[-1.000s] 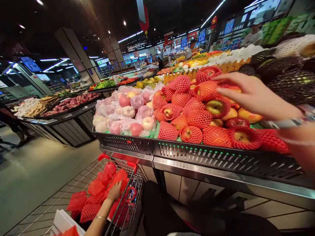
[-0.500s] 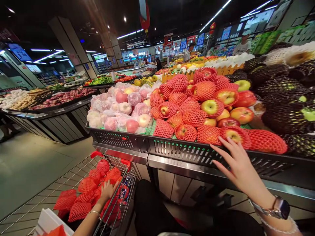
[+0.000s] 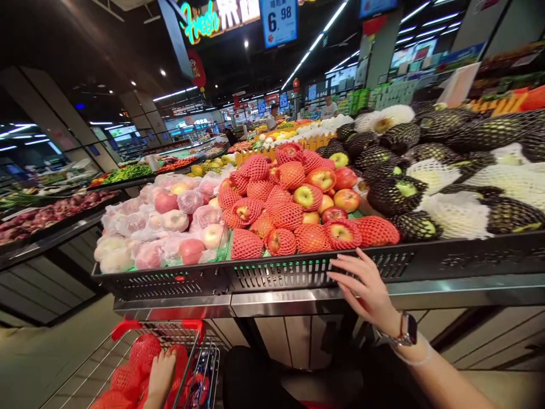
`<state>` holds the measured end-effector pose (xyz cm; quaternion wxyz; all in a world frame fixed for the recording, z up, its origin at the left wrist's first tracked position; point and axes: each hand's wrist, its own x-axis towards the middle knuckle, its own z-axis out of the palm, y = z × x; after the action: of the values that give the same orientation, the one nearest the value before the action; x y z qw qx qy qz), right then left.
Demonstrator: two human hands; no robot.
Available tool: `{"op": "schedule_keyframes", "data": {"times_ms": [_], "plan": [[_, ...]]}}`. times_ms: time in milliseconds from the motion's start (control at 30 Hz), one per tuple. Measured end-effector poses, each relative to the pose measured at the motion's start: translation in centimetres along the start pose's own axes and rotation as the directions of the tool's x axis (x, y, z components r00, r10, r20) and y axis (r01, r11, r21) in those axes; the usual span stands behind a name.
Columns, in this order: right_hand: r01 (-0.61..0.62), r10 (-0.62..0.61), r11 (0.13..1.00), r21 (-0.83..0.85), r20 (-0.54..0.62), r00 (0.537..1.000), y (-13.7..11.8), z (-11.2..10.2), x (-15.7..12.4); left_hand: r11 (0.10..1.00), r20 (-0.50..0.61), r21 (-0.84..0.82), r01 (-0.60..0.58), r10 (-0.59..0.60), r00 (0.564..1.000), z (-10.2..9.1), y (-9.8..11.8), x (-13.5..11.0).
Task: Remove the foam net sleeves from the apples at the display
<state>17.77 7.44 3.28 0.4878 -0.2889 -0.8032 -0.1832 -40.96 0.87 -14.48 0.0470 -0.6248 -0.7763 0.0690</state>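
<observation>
Right hand [image 3: 368,284] spread wide, holding nothing, fingertips on front wall of black crate [image 3: 272,274], just below netted apples [image 3: 281,218]. Crate piled with apples in red foam nets, few bare. Left section: film-wrapped apples [image 3: 170,227]. Right: dark-netted fruit [image 3: 395,193]. Left hand [image 3: 160,372] lies on red nets [image 3: 140,349] inside shopping cart [image 3: 200,346], grip unclear. Steel-edged desk [image 3: 298,298] carries crates. Supermarket produce hall, price sign [image 3: 279,20] overhead.

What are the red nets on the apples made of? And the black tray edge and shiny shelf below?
Red nets: soft foam mesh, it seems, puffy and matte. Black tray edge: likely hard plastic, dull, with moulded slots. Shiny shelf: probably steel, brushed, mirroring the lights.
</observation>
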Motion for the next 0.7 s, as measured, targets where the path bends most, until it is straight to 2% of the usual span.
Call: {"op": "schedule_keyframes", "data": {"times_ms": [100, 167, 200, 267, 300, 333, 367, 433, 500, 533, 567, 600, 633, 700], "plan": [[0.019, -0.011, 0.997, 0.079, -0.099, 0.995, -1.1, -0.1, -0.5, 0.999, -0.123, -0.036, -0.035, 0.031, 0.992, -4.0, -1.5, 2.0], [-0.019, 0.038, 0.989, 0.144, -0.134, 0.99, -1.8, -0.1, -0.6, 0.994, -0.284, -0.097, -0.056, 0.026, 0.958, -7.4, -1.9, 2.9], [-0.048, 0.073, 0.984, 0.172, -0.145, 0.987, -2.0, -0.1, -0.7, 0.985, -0.397, -0.159, -0.073, 0.003, 0.918, -9.1, -1.6, 2.9], [-0.104, 0.138, 0.971, 0.216, -0.152, 0.979, -2.4, -0.4, -0.6, 0.919, -0.623, -0.368, -0.143, -0.129, 0.771, -12.0, 0.3, 2.2], [-0.119, 0.158, 0.965, 0.233, -0.158, 0.975, -2.5, -0.7, -0.6, 0.858, -0.656, -0.482, -0.174, -0.223, 0.721, -13.2, 1.8, 1.6], [-0.116, 0.159, 0.963, 0.243, -0.169, 0.973, -2.4, -1.0, -0.4, 0.774, -0.635, -0.602, -0.199, -0.313, 0.706, -14.2, 3.6, 0.9], [-0.095, 0.141, 0.966, 0.241, -0.183, 0.973, -2.0, -1.5, 0.0, 0.646, -0.553, -0.73, -0.225, -0.365, 0.749, -15.1, 5.6, 0.2], [-0.056, 0.092, 0.98, 0.19, -0.19, 0.977, -0.5, -2.5, 1.6, 0.26, -0.324, -0.937, -0.232, -0.406, 0.854, -16.6, 10.0, -1.0], [-0.087, 0.091, 0.995, 0.048, -0.072, 0.993, 2.3, -3.6, 4.4, -0.148, -0.072, -0.982, -0.115, -0.265, 0.961, -18.2, 14.2, -1.8], [-0.135, 0.138, 0.99, -0.051, 0.05, 0.989, 4.0, -4.0, 6.0, -0.311, 0.036, -0.95, -0.013, -0.153, 0.987, -19.0, 16.1, -2.1], [-0.15, 0.198, 0.967, -0.205, 0.241, 0.95, 5.9, -4.2, 7.8, -0.434, 0.123, -0.895, 0.098, -0.031, 0.992, -19.8, 17.7, -2.3], [-0.095, 0.267, 0.923, -0.374, 0.441, 0.857, 7.9, -4.3, 9.4, -0.524, 0.186, -0.829, 0.197, 0.075, 0.98, -20.5, 19.1, -2.5], [-0.073, 0.306, 0.9, -0.429, 0.506, 0.806, 9.7, -4.1, 10.8, -0.586, 0.227, -0.762, 0.276, 0.157, 0.961, -21.1, 20.2, -2.6], [-0.051, 0.372, 0.86, -0.508, 0.555, 0.744, 12.6, -3.3, 12.7, -0.657, 0.249, -0.659, 0.368, 0.271, 0.93, -21.7, 21.8, -2.8]]}}
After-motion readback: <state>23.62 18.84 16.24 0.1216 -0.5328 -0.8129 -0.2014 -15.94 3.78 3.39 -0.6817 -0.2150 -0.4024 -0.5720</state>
